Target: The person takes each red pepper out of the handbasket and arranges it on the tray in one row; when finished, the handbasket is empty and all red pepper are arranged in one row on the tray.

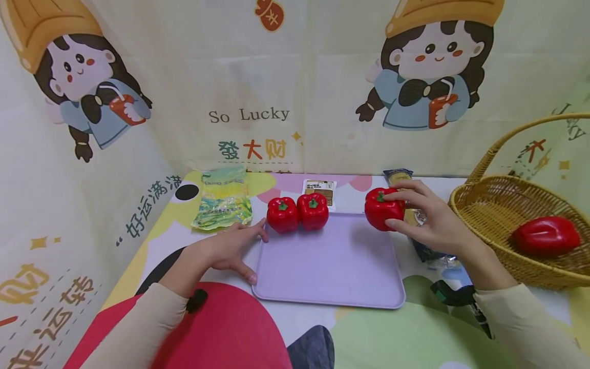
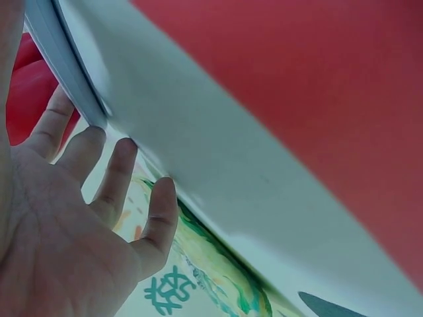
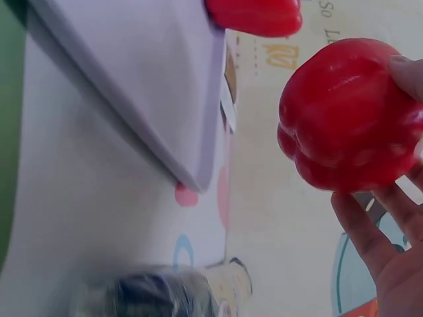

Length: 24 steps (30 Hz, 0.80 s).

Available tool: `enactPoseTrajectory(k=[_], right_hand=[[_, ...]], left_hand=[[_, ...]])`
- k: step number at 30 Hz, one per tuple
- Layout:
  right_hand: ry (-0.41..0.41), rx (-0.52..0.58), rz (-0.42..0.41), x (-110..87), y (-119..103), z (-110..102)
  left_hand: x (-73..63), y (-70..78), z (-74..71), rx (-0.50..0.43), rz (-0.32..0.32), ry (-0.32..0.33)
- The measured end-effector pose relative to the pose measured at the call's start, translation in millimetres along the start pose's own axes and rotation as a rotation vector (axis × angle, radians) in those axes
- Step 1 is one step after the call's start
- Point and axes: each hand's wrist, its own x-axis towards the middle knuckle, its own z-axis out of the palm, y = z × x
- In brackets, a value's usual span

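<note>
My right hand (image 1: 426, 215) grips a red bell pepper (image 1: 381, 209) with a green stem, thumb and fingers round its side. In the right wrist view this pepper (image 3: 350, 119) hangs in the air, above the level of the tray. Two more red bell peppers (image 1: 282, 215) sit side by side at the far left of the lilac tray (image 1: 327, 266). Along the tray's left edge, my left hand (image 1: 232, 251) rests with fingers spread. The left wrist view shows those fingers (image 2: 119, 172) fairly straight, touching the tray's rim.
A yellow-green packet (image 1: 223, 200) lies left of the tray, and a small white-and-brown packet (image 1: 321, 190) behind it. Right of the tray are a dark packet (image 1: 428, 251) and a wicker basket (image 1: 488, 205) holding another red pepper (image 1: 546, 236). A printed cloth hangs behind.
</note>
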Motion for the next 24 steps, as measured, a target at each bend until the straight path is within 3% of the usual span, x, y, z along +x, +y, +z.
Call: enactPoseTrajectory(k=[6,18,24], right_hand=[[0.013,0.063,-0.020,7.0,1,12],[0.002,0.095,0.062,15.7,0,33],[-0.006,0.154,0.054,24.1,3,42]], left_hand=[[-0.4,1.5,-0.9,-0.003,-0.002,0.002],[-2.1,0.9,-0.5,-0.002,0.000,0.000],[-1.4,-0.1,-0.6,-0.004,-0.004,0.005]])
